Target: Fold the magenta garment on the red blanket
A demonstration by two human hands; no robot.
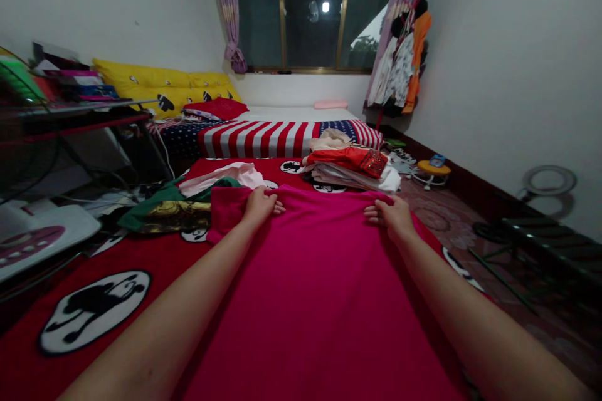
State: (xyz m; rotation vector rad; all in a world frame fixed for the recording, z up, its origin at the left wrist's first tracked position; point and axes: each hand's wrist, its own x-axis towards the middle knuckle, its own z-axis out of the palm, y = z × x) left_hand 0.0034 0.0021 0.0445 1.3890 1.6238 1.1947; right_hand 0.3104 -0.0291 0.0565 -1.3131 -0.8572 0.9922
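A bright pink shirt (320, 276) stretches out in front of me over the red bedding, a short sleeve showing at its far left. My left hand (261, 205) pinches its far edge near the left shoulder, thumb on top. At the right shoulder my right hand (390, 216) grips the same edge, fingers curled round the cloth. Between the two hands the edge is pulled fairly straight, with small creases. The near end of the shirt runs out of view at the bottom.
Green and gold clothing (176, 213) and a pale pink garment (226, 177) lie at the far left. Beyond the shirt's right shoulder is a stack of folded clothes (350, 166). A cluttered desk (84, 116) stands left; a dark bench (559, 250) stands right.
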